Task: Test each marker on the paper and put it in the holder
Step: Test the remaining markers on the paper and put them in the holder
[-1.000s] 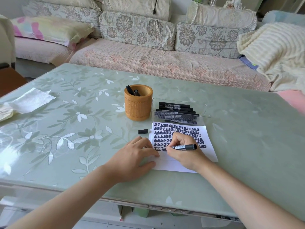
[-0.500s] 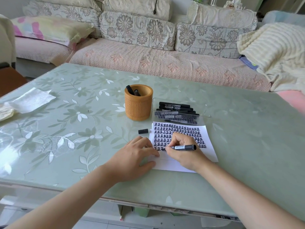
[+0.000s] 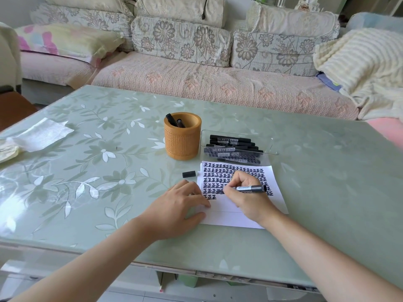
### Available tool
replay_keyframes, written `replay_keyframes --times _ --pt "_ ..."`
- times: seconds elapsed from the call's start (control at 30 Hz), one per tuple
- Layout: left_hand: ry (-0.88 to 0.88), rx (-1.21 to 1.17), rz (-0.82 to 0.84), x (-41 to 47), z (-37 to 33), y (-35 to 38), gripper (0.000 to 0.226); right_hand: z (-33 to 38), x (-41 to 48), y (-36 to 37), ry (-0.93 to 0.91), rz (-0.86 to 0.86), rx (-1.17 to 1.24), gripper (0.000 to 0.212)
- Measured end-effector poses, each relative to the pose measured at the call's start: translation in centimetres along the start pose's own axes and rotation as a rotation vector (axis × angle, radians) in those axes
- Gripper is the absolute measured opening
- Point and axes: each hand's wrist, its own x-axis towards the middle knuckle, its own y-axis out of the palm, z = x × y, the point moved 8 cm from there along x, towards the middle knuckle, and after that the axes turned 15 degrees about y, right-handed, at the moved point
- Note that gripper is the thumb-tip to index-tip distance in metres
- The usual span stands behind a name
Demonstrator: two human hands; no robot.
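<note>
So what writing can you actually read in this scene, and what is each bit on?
"正", handwritten over and over in rows, on the white paper sheet.
"700", seen upside down, on the white labels of the black markers in the clear plastic tray; the remaining print there is too small to read.
Label on the black marker in the right hand: too blurred to read.

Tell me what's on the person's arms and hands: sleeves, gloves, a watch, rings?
Nothing worn shows. The left hand and right hand are ungloved, with no rings in view. No watch or band on either wrist, and no sleeves up to the picture's edge.
</note>
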Motion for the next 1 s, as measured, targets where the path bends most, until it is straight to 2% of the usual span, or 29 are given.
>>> replay_keyframes --times 0.07,0.17,0.27,0.43,0.6,0.73,0.87,1.0 --pt "0.007 -0.001 0.001 0.4 0.0 -0.2 0.02 0.2 -0.1 -0.3 0.018 0.0 0.045 0.022" --pt "0.024 -0.021 0.008 1.2 0.0 -0.6 0.017 1.4 -0.1 -0.6 -0.014 -0.011 0.038 0.011" --pt "0.003 -0.019 -0.047 2.0 0.6 -1.4 0.016 2.4 0.2 -1.1 -0.047 -0.002 0.007 0.024" --pt "-0.216 0.19 -0.159 2.3 3.9 -3.0 0.026 2.8 0.8 -1.0 -0.04 0.15 -0.049 0.055" --pt "-0.409 0.241 -0.021 1.7 6.5 -1.6 0.036 2.8 0.6 -0.6 0.067 0.264 0.005 0.046" --pt "-0.424 0.22 -0.041 1.8 6.7 -1.8 0.024 3.2 0.7 -1.1 0.0 0.152 -0.214 0.02" --pt "-0.397 0.137 -0.169 1.9 6.0 -2.9 0.015 3.0 1.3 -1.9 -0.048 -0.003 -0.336 0.03" --pt "-0.354 0.122 -0.224 2.1 4.8 -3.6 0.015 3.6 1.2 -2.7 -0.109 -0.172 -0.527 0.022"
